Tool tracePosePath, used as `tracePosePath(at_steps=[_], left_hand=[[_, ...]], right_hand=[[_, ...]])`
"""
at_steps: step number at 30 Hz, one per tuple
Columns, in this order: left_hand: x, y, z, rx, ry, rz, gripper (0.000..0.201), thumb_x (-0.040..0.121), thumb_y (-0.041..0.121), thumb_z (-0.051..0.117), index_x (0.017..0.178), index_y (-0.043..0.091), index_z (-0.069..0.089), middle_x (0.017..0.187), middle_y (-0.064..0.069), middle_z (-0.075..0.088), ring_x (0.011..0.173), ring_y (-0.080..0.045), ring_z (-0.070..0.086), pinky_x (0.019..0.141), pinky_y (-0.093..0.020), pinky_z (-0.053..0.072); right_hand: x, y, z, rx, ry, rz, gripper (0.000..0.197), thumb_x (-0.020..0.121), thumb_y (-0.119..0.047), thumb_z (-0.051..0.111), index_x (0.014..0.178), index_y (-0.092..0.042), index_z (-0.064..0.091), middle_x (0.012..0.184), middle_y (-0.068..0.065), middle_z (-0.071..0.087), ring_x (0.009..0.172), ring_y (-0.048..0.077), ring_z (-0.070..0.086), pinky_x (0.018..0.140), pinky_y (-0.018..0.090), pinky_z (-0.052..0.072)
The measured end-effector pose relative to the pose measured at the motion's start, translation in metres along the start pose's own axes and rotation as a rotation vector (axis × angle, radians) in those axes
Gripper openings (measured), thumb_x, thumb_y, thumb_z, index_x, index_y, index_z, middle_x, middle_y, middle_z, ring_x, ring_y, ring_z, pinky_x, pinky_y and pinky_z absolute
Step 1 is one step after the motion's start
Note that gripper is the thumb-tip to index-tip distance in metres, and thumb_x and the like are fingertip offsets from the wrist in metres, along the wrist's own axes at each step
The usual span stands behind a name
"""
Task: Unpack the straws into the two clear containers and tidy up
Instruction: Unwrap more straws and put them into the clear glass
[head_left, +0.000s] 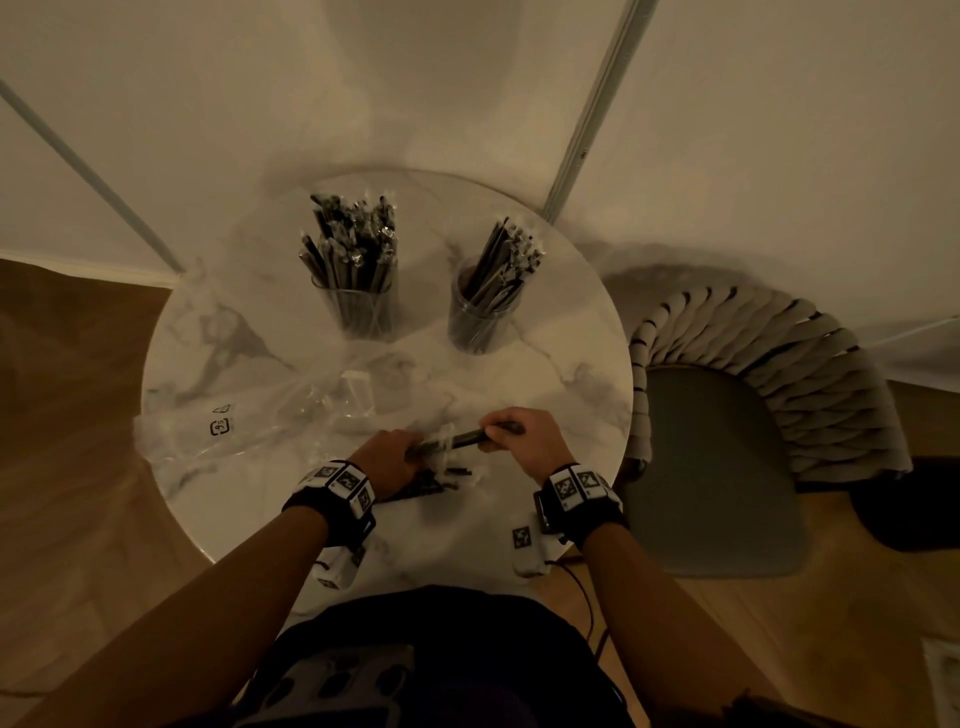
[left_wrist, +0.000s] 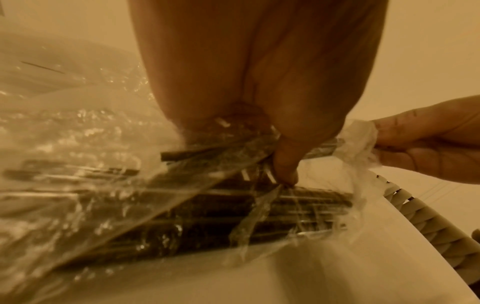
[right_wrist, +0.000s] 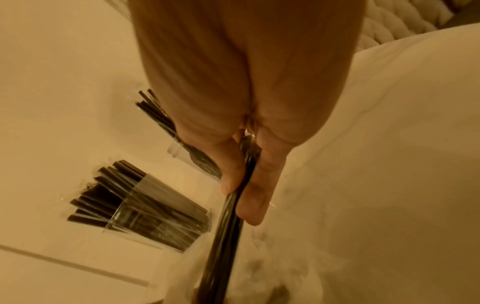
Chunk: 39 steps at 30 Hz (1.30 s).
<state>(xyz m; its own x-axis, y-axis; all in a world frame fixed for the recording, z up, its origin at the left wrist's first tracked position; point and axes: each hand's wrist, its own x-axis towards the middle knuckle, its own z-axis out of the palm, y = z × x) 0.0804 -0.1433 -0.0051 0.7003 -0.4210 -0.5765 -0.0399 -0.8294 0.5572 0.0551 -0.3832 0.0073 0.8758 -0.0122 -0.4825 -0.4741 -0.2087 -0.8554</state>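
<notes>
Gripping one straw bundle (head_left: 457, 439) with both hands, left hand (head_left: 387, 462), right hand (head_left: 519, 441), wrapper (left_wrist: 355, 144) blurred, fingertips hidden

Left fingers (head_left: 410, 451) hidden under wrapper (head_left: 445, 436)

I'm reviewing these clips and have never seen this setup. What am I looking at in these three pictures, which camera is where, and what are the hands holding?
No robot here: a person wears one camera on the head and one on each wrist. The head view looks down on a round marble table. On it stand two clear containers, both already holding dark straws, beside loose plastic packaging. The left hand grips one end of a wrapped bundle of straws; the right hand grips the other end. The left wrist view shows more wrapped straws lying under it. The right wrist view looks along the right hand's fingers towards the containers.
</notes>
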Motion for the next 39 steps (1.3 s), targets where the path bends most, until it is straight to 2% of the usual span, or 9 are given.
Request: tracePosePath(at_steps=[4,8,11,16,21,26,29,35,39], left_hand=[[-0.001,-0.004,-0.002,-0.021,0.015,-0.005,0.032,0.086,0.044,0.064,0.114,0.029,0.060,0.105,-0.003,0.069,0.096,-0.025,0.065,0.082,-0.033,0.050],[-0.003,-0.002,-0.003,-0.059,0.050,0.002,0.036,0.080,0.053,0.066,0.111,0.035,0.059,0.101,0.005,0.066,0.091,-0.018,0.061,0.078,-0.026,0.043],[-0.001,0.001,-0.004,0.046,0.070,-0.022,0.057,0.067,0.065,0.057,0.107,0.024,0.059,0.103,-0.004,0.061,0.096,-0.026,0.060,0.082,-0.034,0.048],[0.002,0.001,-0.002,0.170,0.052,-0.054,0.069,0.069,0.063,0.052,0.127,0.026,0.054,0.120,-0.007,0.049,0.113,-0.031,0.049,0.098,-0.043,0.042],[0.008,0.005,-0.007,0.148,0.090,0.002,0.084,0.072,0.067,0.042,0.143,0.022,0.040,0.142,-0.007,0.041,0.128,-0.033,0.041,0.107,-0.044,0.035],[0.005,0.021,-0.016,-0.464,0.270,0.115,0.059,0.089,0.037,0.039,0.144,0.017,0.046,0.148,-0.004,0.046,0.137,-0.020,0.041,0.116,-0.040,0.030],[0.007,0.039,-0.028,-0.925,0.374,0.020,0.045,0.102,0.049,0.036,0.121,0.024,0.068,0.129,-0.001,0.063,0.124,-0.017,0.055,0.114,-0.043,0.036],[0.007,0.054,-0.049,-1.518,0.274,-0.106,0.070,0.103,0.052,0.027,0.118,-0.008,0.059,0.110,-0.032,0.066,0.102,-0.047,0.065,0.089,-0.050,0.055],[0.008,0.056,-0.054,-1.541,0.283,-0.185,0.055,0.105,0.039,0.032,0.099,-0.006,0.062,0.092,-0.028,0.068,0.074,-0.040,0.068,0.064,-0.041,0.059]], right_hand=[[0.000,-0.009,-0.021,-0.077,0.051,-0.008,0.015,0.087,0.007,0.067,0.099,0.002,0.074,0.093,0.021,0.073,0.075,0.020,0.075,0.077,0.025,0.060],[-0.004,-0.022,-0.057,-0.126,0.079,-0.014,0.015,0.087,0.008,0.067,0.101,0.004,0.073,0.096,0.026,0.073,0.083,0.032,0.075,0.078,0.025,0.061],[-0.010,-0.034,-0.090,-0.180,0.093,-0.010,0.017,0.088,0.004,0.067,0.103,0.001,0.074,0.098,0.019,0.075,0.082,0.021,0.076,0.080,0.019,0.058],[-0.026,-0.053,-0.140,-0.188,0.175,0.018,0.016,0.088,0.002,0.069,0.097,-0.010,0.075,0.094,0.013,0.076,0.084,0.021,0.076,0.095,0.035,0.057],[-0.045,-0.082,-0.163,-0.223,0.276,-0.053,0.017,0.091,-0.003,0.065,0.106,-0.006,0.073,0.097,0.009,0.075,0.082,0.009,0.075,0.078,0.009,0.054],[-0.048,-0.105,-0.148,-0.143,0.253,-0.178,0.018,0.090,-0.001,0.066,0.106,-0.007,0.073,0.101,0.012,0.075,0.087,0.020,0.076,0.088,0.026,0.057],[-0.042,-0.114,-0.124,-0.175,0.219,-0.257,0.016,0.090,-0.003,0.068,0.104,-0.008,0.073,0.095,0.008,0.076,0.086,0.018,0.076,0.090,0.031,0.058],[-0.034,-0.124,-0.070,-0.348,0.254,-0.408,0.014,0.090,-0.008,0.069,0.100,-0.014,0.076,0.088,-0.002,0.076,0.078,0.004,0.073,0.081,0.022,0.057],[-0.036,-0.127,-0.044,-0.451,0.309,-0.602,0.012,0.087,-0.006,0.069,0.098,-0.010,0.074,0.089,0.000,0.072,0.079,0.005,0.066,0.075,0.015,0.051]])
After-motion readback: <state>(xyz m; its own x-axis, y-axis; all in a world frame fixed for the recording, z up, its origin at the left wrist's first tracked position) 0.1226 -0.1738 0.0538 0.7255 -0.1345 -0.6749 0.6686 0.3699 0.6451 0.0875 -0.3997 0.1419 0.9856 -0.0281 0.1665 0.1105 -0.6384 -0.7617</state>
